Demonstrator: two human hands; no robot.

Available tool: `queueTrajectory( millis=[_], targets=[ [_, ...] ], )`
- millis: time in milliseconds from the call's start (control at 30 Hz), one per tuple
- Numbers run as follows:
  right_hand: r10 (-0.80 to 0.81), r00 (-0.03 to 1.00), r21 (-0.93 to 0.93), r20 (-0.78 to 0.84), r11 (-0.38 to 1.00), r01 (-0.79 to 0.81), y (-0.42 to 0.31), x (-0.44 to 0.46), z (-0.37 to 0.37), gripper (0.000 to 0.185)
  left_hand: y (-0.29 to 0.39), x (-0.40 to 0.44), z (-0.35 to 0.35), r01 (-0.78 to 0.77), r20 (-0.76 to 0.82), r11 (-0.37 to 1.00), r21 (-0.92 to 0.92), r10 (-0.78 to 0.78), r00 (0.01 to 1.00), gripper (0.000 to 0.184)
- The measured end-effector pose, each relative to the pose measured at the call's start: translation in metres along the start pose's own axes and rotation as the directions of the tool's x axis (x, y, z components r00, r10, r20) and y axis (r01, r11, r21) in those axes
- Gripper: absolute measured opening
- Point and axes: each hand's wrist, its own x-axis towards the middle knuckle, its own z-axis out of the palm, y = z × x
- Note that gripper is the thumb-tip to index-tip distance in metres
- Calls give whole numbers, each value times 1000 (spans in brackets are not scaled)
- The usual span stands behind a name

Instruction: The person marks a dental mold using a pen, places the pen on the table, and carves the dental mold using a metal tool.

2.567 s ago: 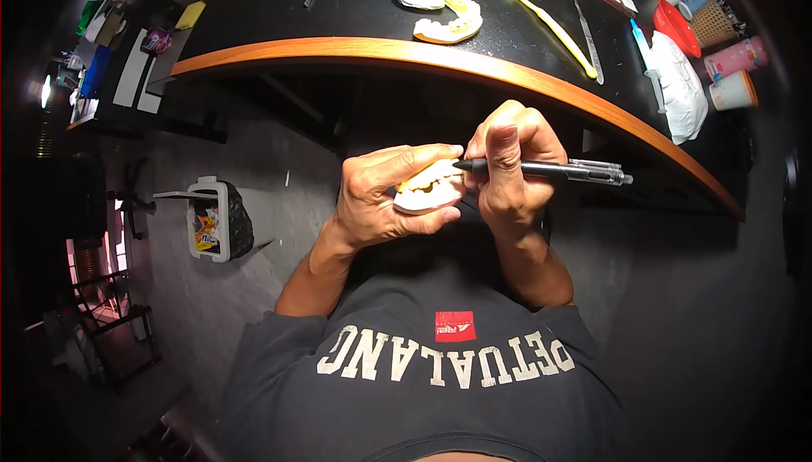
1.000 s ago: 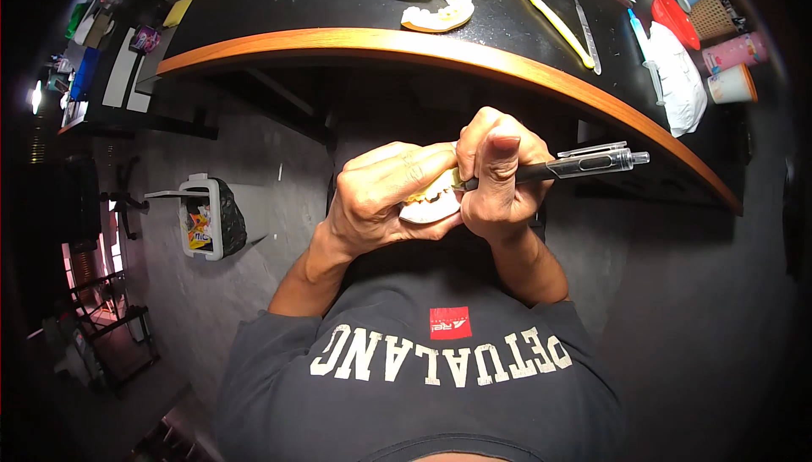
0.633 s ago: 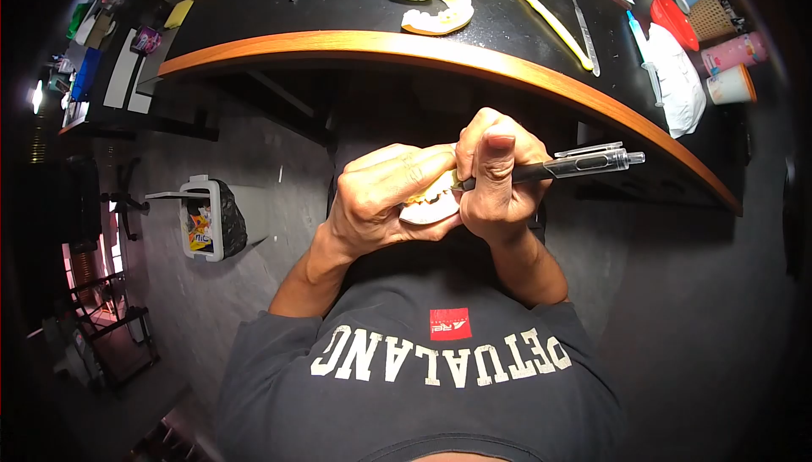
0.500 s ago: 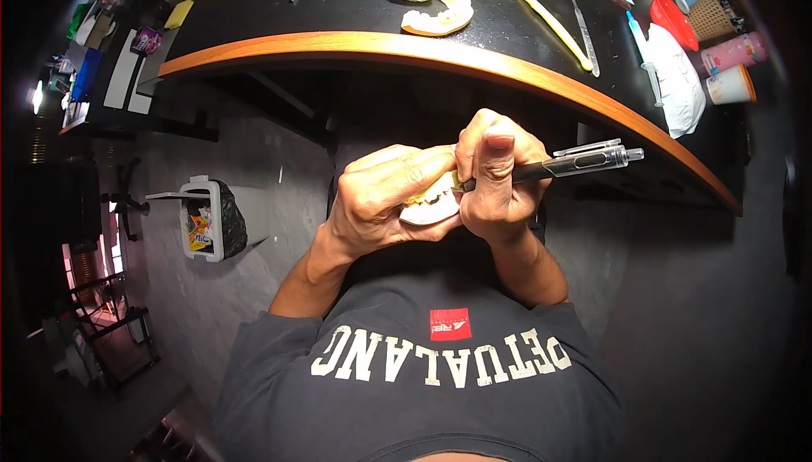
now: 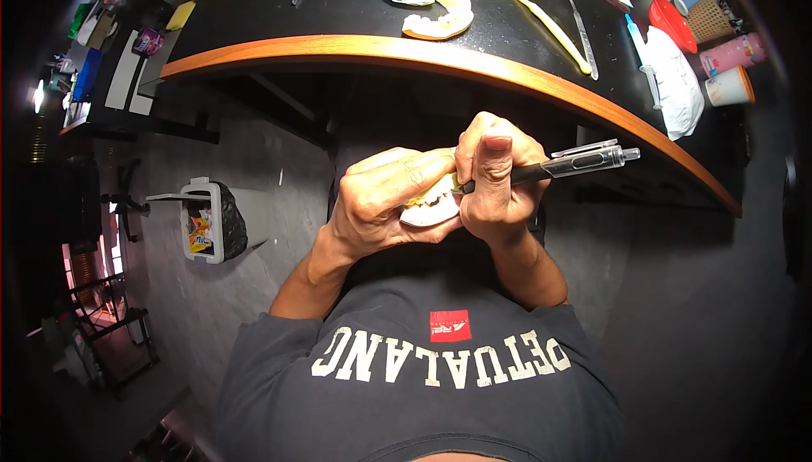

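Note:
My left hand is wrapped round a pair of dental casts, a yellowish one above a white one, with their teeth together. In my right hand is a black pen with a clear end and clip. The pen's tip points left and meets the right side of the casts, where fingers partly hide it. The fingers of both hands are close together at the casts, over my lap and in front of the table edge.
On the black table lie a horseshoe-shaped cast, a yellow toothbrush, a metal scalpel-like tool, a syringe and a white packet. An open bin stands on the floor at left.
Compared with the oldest frame, my right hand and the pen have moved closer in against the casts, and the fingers cover more of them. Over the last half second the hands have hardly moved.

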Motion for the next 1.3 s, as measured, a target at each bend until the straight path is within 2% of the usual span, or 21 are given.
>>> queueTrajectory(
  millis=[100, 400, 600, 633, 733, 767, 900, 1033, 1133, 1167, 1267, 1300],
  targets=[
    [24, 1000, -32, 2, 999, -24, -3, 1, 1, 58, 0, 1, 1, -2, -4, 1000, -9, 2, 1000, 53],
    [15, 999, -95, 33, 995, -12, -3, 3, -2, 58, 0, 1, 0, 6, -5, 1000, -11, -6, 1000, 53],
    [112, 993, 42, -34, 993, -110, -4, 0, 1, 53, 0, -1, 0, 57, 10, 998, 8, -57, 998, 54],
    [145, 986, 102, -85, 985, -136, -5, -1, 2, 46, -1, -2, 0, 74, 12, 997, 13, -74, 997, 54],
    [25, 997, 47, -68, 999, -22, -7, 2, 6, 42, -1, -5, 0, 104, 1, 994, 45, -104, 995, 52],
    [-9, 998, 61, -55, 998, 12, -3, 1, 6, 35, 0, -4, -1, 117, 7, 992, 51, -118, 993, 51],
    [-88, 995, -26, 50, 996, 89, -5, 3, 8, 34, -2, -6, -1, 127, 1, 991, 45, -127, 992, 48],
    [-88, 988, -91, 129, 991, 101, -12, 6, 10, 36, 1, -6, -4, 166, 10, 983, 79, -167, 986, 47],
    [-82, 991, 59, 107, 995, 76, -5, 3, 8, 42, -1, -6, -3, 158, 2, 984, 85, -159, 987, 48],
    [-73, 992, 37, 107, 997, 70, -6, 2, 9, 50, -1, -6, -1, 151, -7, 985, 81, -151, 988, 49],
    [-11, 996, -69, 93, 997, 17, -9, -2, 8, 48, -1, -6, 1, 174, -35, 979, 108, -171, 985, 54],
    [-49, 995, -66, 84, 996, 54, -7, -3, 9, 46, 0, -7, 1, 174, -33, 978, 112, -171, 985, 55]
  ],
)
